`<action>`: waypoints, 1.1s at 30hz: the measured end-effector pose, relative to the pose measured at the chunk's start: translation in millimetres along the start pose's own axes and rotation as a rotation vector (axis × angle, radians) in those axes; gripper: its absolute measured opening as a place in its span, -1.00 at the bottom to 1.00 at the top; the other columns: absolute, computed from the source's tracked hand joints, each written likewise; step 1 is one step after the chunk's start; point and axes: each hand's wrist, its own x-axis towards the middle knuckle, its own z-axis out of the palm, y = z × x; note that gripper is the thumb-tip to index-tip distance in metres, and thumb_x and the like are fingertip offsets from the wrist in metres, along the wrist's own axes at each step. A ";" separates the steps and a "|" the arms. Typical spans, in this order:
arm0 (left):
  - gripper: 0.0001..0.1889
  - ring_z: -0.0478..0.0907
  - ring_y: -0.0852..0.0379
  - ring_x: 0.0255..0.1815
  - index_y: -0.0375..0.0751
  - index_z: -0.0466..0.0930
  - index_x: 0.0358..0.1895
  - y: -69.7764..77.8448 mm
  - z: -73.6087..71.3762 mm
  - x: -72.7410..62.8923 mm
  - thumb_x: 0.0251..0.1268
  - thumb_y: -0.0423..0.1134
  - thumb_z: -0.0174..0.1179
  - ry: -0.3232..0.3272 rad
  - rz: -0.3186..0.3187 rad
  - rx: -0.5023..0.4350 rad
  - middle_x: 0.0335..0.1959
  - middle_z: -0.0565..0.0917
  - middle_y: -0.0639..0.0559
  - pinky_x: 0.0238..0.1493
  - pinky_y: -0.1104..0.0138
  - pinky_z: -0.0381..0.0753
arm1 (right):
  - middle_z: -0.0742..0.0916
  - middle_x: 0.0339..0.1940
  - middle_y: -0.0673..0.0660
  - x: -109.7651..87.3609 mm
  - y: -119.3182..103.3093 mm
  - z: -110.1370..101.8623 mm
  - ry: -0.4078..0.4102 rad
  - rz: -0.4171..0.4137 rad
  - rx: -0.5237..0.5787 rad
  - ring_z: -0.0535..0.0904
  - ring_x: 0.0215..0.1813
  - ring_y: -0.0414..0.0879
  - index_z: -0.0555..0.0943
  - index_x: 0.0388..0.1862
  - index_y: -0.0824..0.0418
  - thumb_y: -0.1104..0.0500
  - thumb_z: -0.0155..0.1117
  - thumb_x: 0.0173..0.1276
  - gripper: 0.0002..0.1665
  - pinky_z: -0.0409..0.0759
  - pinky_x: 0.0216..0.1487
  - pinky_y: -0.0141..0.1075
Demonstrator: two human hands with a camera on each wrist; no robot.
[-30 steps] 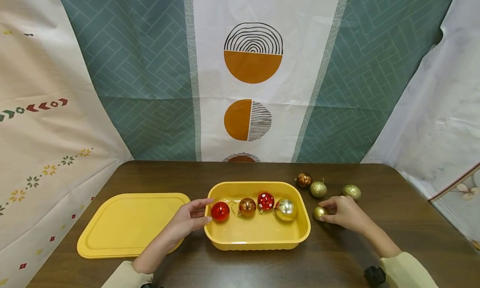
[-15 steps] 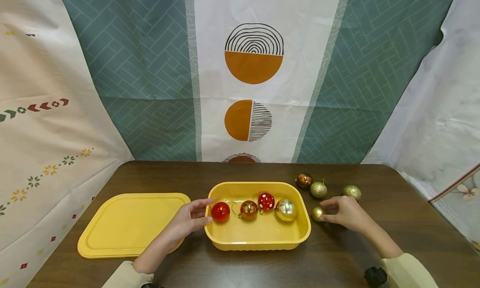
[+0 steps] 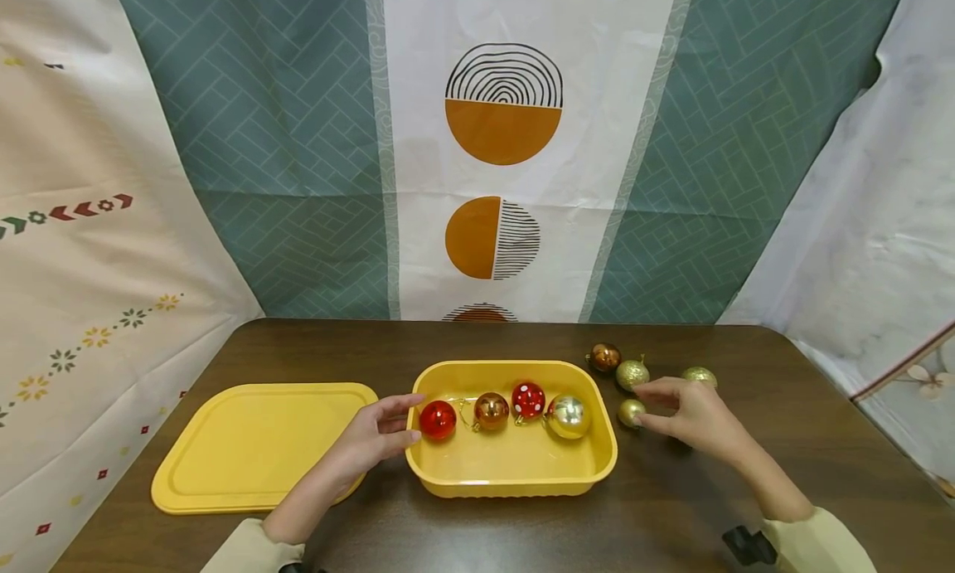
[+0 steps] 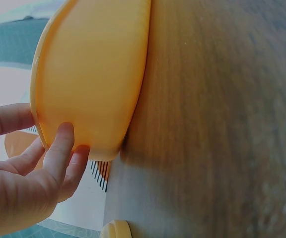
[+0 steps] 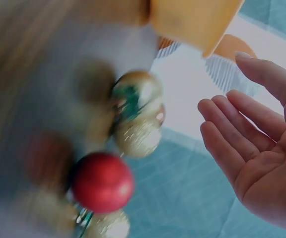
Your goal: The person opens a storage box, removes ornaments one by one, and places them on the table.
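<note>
My left hand (image 3: 376, 430) grips the left rim of a yellow plastic box (image 3: 500, 471); in the left wrist view some fingertips press its outer wall. Inside lie a red Christmas ball (image 3: 438, 421), a copper one (image 3: 492, 411), a red white-dotted one (image 3: 528, 400) and a shiny gold one (image 3: 569, 416). My right hand (image 3: 697, 415) hovers with parted fingers by a small gold ball (image 3: 630, 413) right of the box. The right wrist view shows that palm holding nothing, and a red ball (image 5: 102, 182) on the table, which the hand hides from the head view.
A copper ball (image 3: 604, 357) and two glittery gold balls, one nearer (image 3: 632, 375) and one farther right (image 3: 700, 377), lie behind my right hand. The flat yellow lid (image 3: 261, 449) rests on the brown table (image 3: 477, 536) at left. Patterned cloths hang around it.
My right hand's fingers, earlier around the small gold ball, have come off it and the hand has risen slightly. The ball sits a little farther left. My left hand stays on the box.
</note>
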 end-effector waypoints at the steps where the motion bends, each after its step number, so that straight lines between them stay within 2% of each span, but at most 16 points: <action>1: -0.50 0.43 -0.03 -0.03 -0.24 0.43 0.16 0.2 0.0 0.0 0.07 -0.45 0.22 0.000 -0.001 0.002 0.09 0.45 -0.17 -0.16 0.20 0.61 | 0.71 -0.24 0.19 0.5 -3.5 1.4 0.002 0.004 0.013 0.65 -0.23 0.01 0.64 -0.18 0.37 0.17 0.46 -0.02 -0.58 0.62 -0.24 -0.24; 7: -0.49 0.43 -0.03 -0.03 -0.24 0.42 0.16 0.0 0.1 0.3 0.06 -0.45 0.22 -0.002 -0.002 0.003 0.09 0.45 -0.17 -0.16 0.20 0.61 | 0.72 -0.25 0.17 6.7 -20.4 12.9 -0.020 -0.020 0.063 0.66 -0.21 -0.02 0.64 -0.15 0.33 0.16 0.45 -0.02 -0.57 0.62 -0.22 -0.23; 13: -0.49 0.42 -0.03 -0.03 -0.25 0.40 0.18 -1.7 -1.2 0.8 0.09 -0.44 0.21 -0.018 0.012 -0.004 0.11 0.42 -0.20 -0.14 0.20 0.60 | 0.71 -0.24 0.21 15.4 -36.7 25.4 -0.055 -0.063 0.150 0.65 -0.20 0.02 0.62 -0.13 0.40 0.16 0.43 0.02 -0.55 0.62 -0.20 -0.20; 21: -0.49 0.44 -0.02 -0.05 -0.23 0.42 0.17 -1.9 -1.0 1.2 0.08 -0.44 0.22 -0.008 0.004 -0.008 0.10 0.43 -0.19 -0.15 0.20 0.61 | 0.72 -0.26 0.21 28.9 -59.3 46.8 -0.093 -0.087 0.190 0.65 -0.20 0.02 0.61 -0.11 0.42 0.20 0.41 0.03 -0.55 0.61 -0.17 -0.24; 26: -0.50 0.44 -0.02 -0.04 -0.21 0.43 0.17 -2.0 -0.8 1.1 0.07 -0.44 0.22 0.000 0.002 -0.008 0.10 0.43 -0.18 -0.15 0.19 0.60 | 0.72 -0.28 0.24 39.3 -72.3 61.5 -0.083 -0.142 0.174 0.66 -0.25 0.04 0.62 -0.14 0.43 0.22 0.42 0.01 -0.57 0.62 -0.26 -0.25; 33: -0.50 0.44 -0.03 -0.05 -0.23 0.43 0.16 -2.0 -1.4 0.5 0.07 -0.45 0.22 -0.001 0.008 -0.011 0.09 0.44 -0.19 -0.14 0.19 0.60 | 0.72 -0.21 0.22 50.3 -87.7 84.4 -0.097 -0.090 0.187 0.64 -0.18 0.01 0.62 -0.10 0.39 0.16 0.44 0.00 -0.52 0.60 -0.23 -0.24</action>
